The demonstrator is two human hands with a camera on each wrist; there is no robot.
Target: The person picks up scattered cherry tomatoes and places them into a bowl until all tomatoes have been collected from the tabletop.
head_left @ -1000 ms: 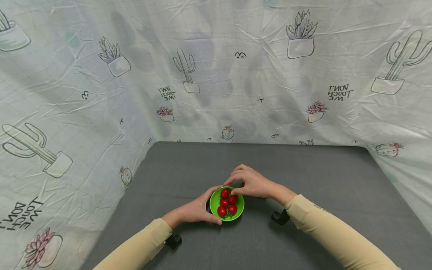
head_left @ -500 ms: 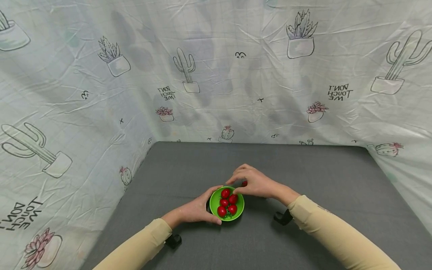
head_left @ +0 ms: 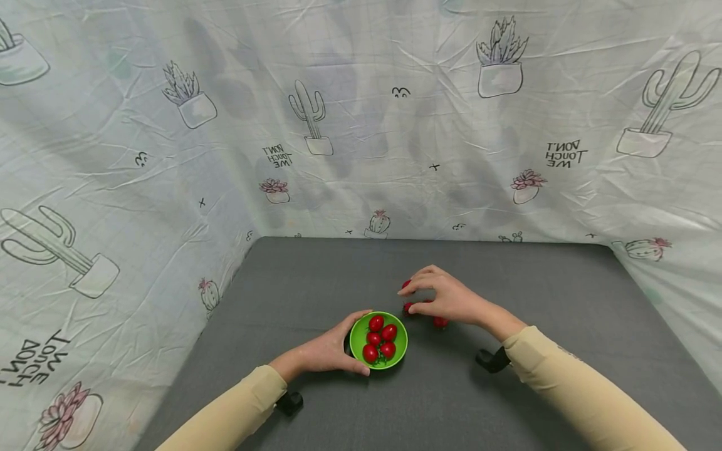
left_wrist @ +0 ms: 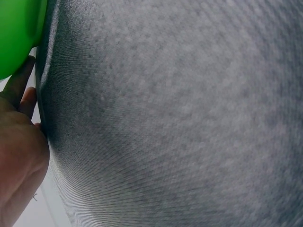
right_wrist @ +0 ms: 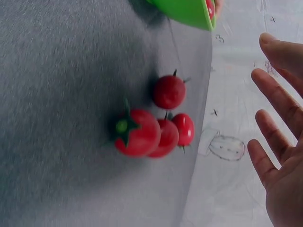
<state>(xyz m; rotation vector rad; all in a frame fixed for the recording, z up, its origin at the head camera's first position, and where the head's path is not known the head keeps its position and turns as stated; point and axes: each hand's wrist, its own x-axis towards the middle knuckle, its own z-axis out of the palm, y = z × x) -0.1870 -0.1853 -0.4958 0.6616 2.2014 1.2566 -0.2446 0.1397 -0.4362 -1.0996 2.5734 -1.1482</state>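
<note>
A round green bowl (head_left: 399,352) with several small red tomatoes (head_left: 376,323) in it stands on the grey table. My left hand (head_left: 324,351) holds the bowl's left side, thumb at the near rim and fingers round the far side. In the left wrist view the bowl (left_wrist: 19,28) shows only partly. My right hand (head_left: 451,299) hovers with fingers spread over several loose tomatoes (head_left: 440,322), right of the bowl. The right wrist view shows these tomatoes with green stems, the nearest tomato (right_wrist: 142,133) lying apart from the fingers. Nothing is held there.
Grey cloth covers the table (head_left: 316,275). A pale curtain (head_left: 361,125) printed with potted cacti hangs behind it and along the sides. Each wrist carries a black strap mount (head_left: 492,360).
My right hand has left the bowl's rim, moving right and away from me over the loose tomatoes, which now show more. The left hand and bowl stay nearly still.
</note>
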